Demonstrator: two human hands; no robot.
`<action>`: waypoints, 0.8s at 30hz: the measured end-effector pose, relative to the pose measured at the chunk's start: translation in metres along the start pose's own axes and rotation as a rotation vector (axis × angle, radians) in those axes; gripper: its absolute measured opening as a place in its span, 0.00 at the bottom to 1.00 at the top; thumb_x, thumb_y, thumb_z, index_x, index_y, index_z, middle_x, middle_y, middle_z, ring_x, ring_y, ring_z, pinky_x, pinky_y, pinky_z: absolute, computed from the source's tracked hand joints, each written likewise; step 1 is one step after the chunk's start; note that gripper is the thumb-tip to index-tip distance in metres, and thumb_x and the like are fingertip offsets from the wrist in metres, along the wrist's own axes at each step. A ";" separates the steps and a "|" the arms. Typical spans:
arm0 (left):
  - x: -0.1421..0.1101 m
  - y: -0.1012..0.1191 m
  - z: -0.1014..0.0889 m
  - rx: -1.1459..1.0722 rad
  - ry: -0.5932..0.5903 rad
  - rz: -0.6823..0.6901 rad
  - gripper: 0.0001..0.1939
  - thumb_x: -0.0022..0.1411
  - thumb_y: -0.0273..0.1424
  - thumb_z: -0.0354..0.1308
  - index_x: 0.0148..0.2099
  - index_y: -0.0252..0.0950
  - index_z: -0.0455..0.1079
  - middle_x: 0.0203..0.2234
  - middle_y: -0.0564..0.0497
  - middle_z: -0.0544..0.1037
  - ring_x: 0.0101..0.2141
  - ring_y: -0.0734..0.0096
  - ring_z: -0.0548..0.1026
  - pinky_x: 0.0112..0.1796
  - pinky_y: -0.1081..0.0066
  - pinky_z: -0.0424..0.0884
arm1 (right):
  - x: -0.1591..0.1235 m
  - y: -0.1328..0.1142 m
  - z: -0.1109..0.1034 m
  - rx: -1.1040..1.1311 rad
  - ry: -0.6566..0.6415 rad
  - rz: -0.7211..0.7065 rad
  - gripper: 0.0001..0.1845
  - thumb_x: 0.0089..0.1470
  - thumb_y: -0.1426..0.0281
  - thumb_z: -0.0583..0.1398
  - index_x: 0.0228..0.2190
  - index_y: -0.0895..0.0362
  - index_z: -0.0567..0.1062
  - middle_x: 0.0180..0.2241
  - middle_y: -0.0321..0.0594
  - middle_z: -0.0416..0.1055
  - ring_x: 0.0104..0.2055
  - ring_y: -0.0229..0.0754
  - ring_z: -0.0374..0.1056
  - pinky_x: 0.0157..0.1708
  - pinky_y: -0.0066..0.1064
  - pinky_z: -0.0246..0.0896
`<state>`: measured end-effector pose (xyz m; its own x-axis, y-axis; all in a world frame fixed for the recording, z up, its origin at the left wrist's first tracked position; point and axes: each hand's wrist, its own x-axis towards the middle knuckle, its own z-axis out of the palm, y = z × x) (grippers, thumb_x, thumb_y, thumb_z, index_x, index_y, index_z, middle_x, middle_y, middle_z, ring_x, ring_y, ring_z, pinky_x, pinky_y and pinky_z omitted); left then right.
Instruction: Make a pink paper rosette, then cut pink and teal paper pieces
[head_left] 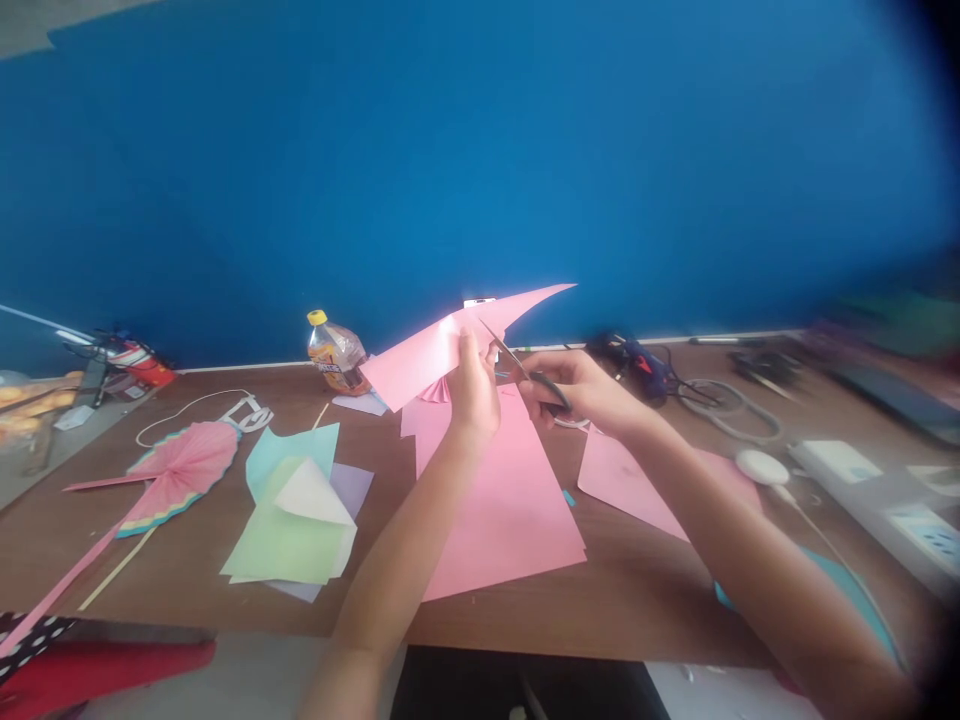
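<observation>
My left hand (478, 385) grips a pink sheet of paper (412, 362), raised above the table with its long pointed end stretching to the upper right. In my right hand (574, 385) are dark-handled scissors (551, 392). Their blades point up and left and lie against the paper just right of my left thumb. Beneath both hands, larger pink sheets (495, 500) rest on the table. Part of a pleated pink paper piece (435, 390) shows behind my left wrist.
Left on the brown table (187, 590) lie a pink pleated paper fan (187, 465) and green and blue sheets (289, 530). A yellow-capped bottle (334, 355) leans near the blue wall. Cables (727, 410), a white round device (761, 468) and a power strip (885, 490) are at right.
</observation>
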<state>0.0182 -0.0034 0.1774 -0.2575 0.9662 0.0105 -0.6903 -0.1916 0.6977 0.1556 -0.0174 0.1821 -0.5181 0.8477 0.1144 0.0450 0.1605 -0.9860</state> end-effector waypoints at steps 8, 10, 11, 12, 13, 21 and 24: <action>0.002 0.000 -0.003 0.030 0.021 0.008 0.27 0.67 0.42 0.52 0.65 0.42 0.59 0.63 0.48 0.64 0.59 0.64 0.68 0.63 0.64 0.59 | 0.001 0.001 0.000 0.040 0.013 -0.017 0.22 0.45 0.58 0.69 0.36 0.60 0.75 0.19 0.36 0.71 0.18 0.35 0.66 0.14 0.24 0.44; 0.002 -0.001 -0.003 0.019 0.018 0.006 0.26 0.67 0.42 0.52 0.64 0.41 0.60 0.62 0.47 0.66 0.59 0.64 0.68 0.62 0.64 0.59 | 0.001 0.001 0.000 0.037 0.008 -0.018 0.22 0.45 0.58 0.69 0.37 0.60 0.75 0.19 0.36 0.71 0.18 0.35 0.66 0.14 0.24 0.44; 0.002 -0.001 -0.002 0.012 0.011 0.010 0.26 0.67 0.42 0.52 0.64 0.41 0.61 0.61 0.46 0.67 0.59 0.64 0.68 0.62 0.64 0.59 | 0.001 0.001 0.000 0.034 0.004 -0.019 0.22 0.45 0.58 0.69 0.38 0.60 0.75 0.19 0.36 0.71 0.18 0.35 0.66 0.14 0.24 0.43; 0.002 -0.001 -0.002 0.005 0.004 0.016 0.25 0.67 0.42 0.52 0.63 0.40 0.62 0.61 0.46 0.67 0.59 0.64 0.68 0.63 0.64 0.59 | 0.001 0.001 -0.001 0.030 0.001 -0.019 0.23 0.45 0.58 0.69 0.38 0.60 0.75 0.19 0.36 0.71 0.18 0.35 0.66 0.14 0.24 0.43; 0.002 -0.001 -0.002 0.001 0.000 0.021 0.25 0.68 0.41 0.51 0.63 0.40 0.62 0.60 0.46 0.68 0.59 0.64 0.68 0.63 0.64 0.59 | 0.001 0.001 -0.001 0.027 0.001 -0.018 0.23 0.45 0.58 0.68 0.38 0.60 0.75 0.19 0.36 0.71 0.18 0.35 0.66 0.14 0.24 0.43; 0.007 -0.005 -0.005 0.007 0.002 0.012 0.23 0.68 0.41 0.51 0.62 0.38 0.63 0.58 0.45 0.70 0.59 0.62 0.68 0.63 0.62 0.59 | 0.003 0.004 0.001 0.028 0.021 -0.010 0.22 0.44 0.56 0.68 0.35 0.60 0.75 0.19 0.37 0.71 0.18 0.35 0.65 0.14 0.24 0.43; 0.008 -0.006 -0.006 0.011 -0.016 0.014 0.22 0.68 0.40 0.50 0.60 0.37 0.64 0.57 0.45 0.71 0.59 0.62 0.68 0.63 0.63 0.59 | 0.003 0.004 0.000 0.032 0.026 -0.011 0.22 0.44 0.56 0.68 0.34 0.60 0.75 0.19 0.37 0.71 0.17 0.35 0.65 0.14 0.24 0.42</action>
<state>0.0161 0.0041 0.1693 -0.2559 0.9662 0.0320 -0.6791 -0.2033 0.7053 0.1538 -0.0142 0.1782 -0.4958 0.8589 0.1282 0.0119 0.1543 -0.9880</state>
